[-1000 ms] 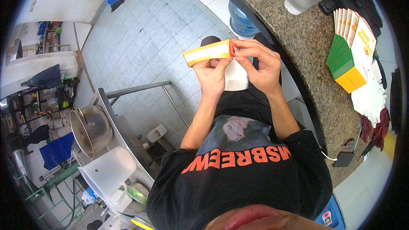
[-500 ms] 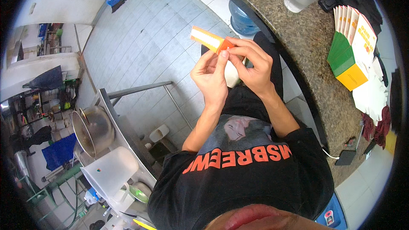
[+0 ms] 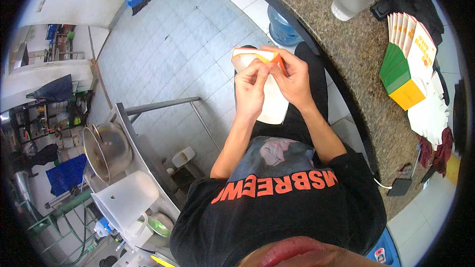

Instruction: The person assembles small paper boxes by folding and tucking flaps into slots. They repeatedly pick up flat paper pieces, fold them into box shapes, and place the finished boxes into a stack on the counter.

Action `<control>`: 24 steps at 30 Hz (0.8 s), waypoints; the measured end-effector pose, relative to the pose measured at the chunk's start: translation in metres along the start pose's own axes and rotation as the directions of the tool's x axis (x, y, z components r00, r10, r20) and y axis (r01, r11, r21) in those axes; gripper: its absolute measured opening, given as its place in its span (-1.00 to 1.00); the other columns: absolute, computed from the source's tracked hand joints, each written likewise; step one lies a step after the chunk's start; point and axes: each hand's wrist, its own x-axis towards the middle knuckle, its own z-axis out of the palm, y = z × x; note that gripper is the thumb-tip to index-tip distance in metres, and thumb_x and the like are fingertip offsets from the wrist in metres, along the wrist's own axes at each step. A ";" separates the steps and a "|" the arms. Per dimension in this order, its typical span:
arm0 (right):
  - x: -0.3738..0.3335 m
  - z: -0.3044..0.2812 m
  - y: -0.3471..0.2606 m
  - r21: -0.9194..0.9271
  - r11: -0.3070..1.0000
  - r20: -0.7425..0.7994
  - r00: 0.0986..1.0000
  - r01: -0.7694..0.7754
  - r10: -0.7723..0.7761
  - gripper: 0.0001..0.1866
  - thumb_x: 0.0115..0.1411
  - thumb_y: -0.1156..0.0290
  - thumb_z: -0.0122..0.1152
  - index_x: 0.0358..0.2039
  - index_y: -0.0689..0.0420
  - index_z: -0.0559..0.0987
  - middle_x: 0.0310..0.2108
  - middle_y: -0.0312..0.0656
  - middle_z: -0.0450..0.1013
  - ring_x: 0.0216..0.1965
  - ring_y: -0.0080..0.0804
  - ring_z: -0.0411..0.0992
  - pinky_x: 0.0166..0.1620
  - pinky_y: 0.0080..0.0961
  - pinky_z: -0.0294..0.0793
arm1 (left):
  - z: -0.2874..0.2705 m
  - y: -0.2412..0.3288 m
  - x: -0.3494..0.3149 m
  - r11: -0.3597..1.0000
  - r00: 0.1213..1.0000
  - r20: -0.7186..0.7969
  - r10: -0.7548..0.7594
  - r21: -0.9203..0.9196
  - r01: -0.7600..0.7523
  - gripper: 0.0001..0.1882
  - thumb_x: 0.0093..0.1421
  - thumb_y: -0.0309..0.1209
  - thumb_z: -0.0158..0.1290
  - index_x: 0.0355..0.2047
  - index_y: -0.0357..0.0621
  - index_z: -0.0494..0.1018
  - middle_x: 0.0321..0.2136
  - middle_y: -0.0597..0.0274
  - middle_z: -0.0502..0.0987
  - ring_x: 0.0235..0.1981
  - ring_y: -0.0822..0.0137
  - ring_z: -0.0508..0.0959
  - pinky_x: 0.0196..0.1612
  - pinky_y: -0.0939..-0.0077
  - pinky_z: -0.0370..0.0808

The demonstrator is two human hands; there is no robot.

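Observation:
Over my lap, both hands grip one thin paperboard carton (image 3: 274, 103), orange and white outside with a plain white panel hanging down toward my thighs. My left hand (image 3: 251, 88) pinches its near edge, thumb pressed against the card. Gripping the orange end, my right hand (image 3: 296, 80) has its fingers curled around the corner and its thumb close to the left thumb. The fingers hide part of the folds. On the counter to the right, a fanned stack of similar cartons (image 3: 403, 76) shows green, yellow and white faces.
The granite counter (image 3: 316, 7) curves along my right, bearing a translucent plastic cup (image 3: 350, 0), white card pieces (image 3: 428, 113) and a black device with a cable (image 3: 400, 188). At left, a metal table holds a large pot (image 3: 110, 152) and a plastic pitcher (image 3: 126, 198). A water jug (image 3: 283, 27) stands below the counter.
The carton has turned and come down nearer my body; its large white panel now shows below my hands. Both hands have shifted slightly with it, still gripping.

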 end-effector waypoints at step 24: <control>-0.041 -0.024 -0.024 0.045 0.999 0.148 0.989 -0.002 -0.004 -0.81 0.38 0.36 0.23 -0.20 0.22 0.68 -0.34 -0.19 0.64 -0.32 -0.50 0.57 -0.25 -0.48 0.51 | -0.003 0.009 -0.043 0.724 0.888 -0.025 0.459 0.590 -0.358 -0.66 0.50 -0.31 -0.08 -0.36 -0.31 0.44 -0.56 0.26 0.45 -0.53 0.47 0.39 -0.47 0.53 0.31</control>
